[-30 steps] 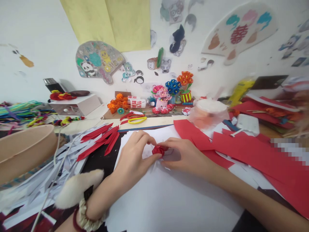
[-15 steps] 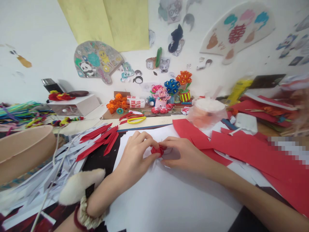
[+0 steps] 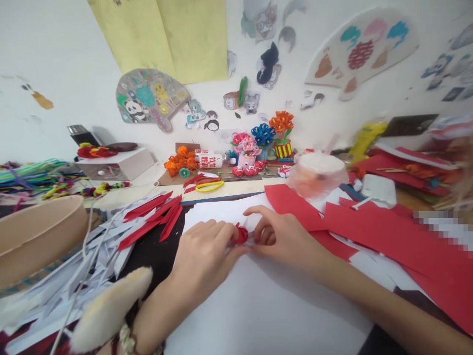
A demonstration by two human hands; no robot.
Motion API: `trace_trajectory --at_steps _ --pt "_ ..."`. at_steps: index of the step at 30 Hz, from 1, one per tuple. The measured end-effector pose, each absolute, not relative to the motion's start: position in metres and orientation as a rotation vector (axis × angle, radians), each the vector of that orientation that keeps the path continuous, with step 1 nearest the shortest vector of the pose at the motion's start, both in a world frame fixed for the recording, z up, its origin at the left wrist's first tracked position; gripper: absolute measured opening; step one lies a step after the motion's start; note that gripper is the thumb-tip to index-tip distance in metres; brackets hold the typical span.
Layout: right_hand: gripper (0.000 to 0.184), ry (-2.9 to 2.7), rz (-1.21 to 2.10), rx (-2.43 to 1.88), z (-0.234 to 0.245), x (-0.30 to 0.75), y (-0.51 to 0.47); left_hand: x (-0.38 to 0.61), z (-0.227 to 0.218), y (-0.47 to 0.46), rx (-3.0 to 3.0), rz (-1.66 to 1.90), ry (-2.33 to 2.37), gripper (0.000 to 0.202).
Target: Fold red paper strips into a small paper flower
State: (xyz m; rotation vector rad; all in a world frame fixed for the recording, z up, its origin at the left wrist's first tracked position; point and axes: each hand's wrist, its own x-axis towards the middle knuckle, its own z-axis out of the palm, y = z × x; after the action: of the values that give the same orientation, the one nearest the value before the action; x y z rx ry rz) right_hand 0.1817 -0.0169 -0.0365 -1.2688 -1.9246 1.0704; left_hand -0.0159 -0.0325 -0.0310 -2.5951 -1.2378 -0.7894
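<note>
A small folded piece of red paper point(image 3: 242, 233) is pinched between the thumb and fingers of my left hand point(image 3: 207, 249). It sits above the white paper sheets point(image 3: 266, 305) at the middle of the desk. My right hand point(image 3: 283, 236) is just to its right, the index finger raised and stretched out over it, the other fingers curled. The right thumb tip lies close to my left thumb; whether it touches the red paper cannot be made out. A fluffy cream-coloured piece point(image 3: 113, 308) hangs by my left wrist, next to a scrunchie point(image 3: 127, 340).
Red paper strips point(image 3: 151, 222) lie over white strips point(image 3: 99, 261) on the left, beside a beige basin point(image 3: 44, 227). Large red sheets point(image 3: 384, 246) cover the right side. Behind stand a plastic-wrapped cup point(image 3: 318, 172), a yellow bottle point(image 3: 369, 140) and pipe-cleaner flowers point(image 3: 263, 133).
My right index finger has lifted off the red paper and straightened, while its other fingers curl in. My left hand has rolled over slightly, still pinching the red paper.
</note>
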Motion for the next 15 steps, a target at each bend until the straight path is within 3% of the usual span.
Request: trace_trajectory --at_steps 5,15 --pt "0.058 -1.973 1.002 -1.254 -0.0368 0.1757 -0.0255 -0.012 -0.0291 -0.0311 -2.441 -0.588 -1.116 0.024" --pt "0.055 -2.072 0.995 -1.107 -0.0379 0.1762 -0.0265 -0.0123 -0.0259 -0.0313 -2.379 -0.432 -0.993 0.031"
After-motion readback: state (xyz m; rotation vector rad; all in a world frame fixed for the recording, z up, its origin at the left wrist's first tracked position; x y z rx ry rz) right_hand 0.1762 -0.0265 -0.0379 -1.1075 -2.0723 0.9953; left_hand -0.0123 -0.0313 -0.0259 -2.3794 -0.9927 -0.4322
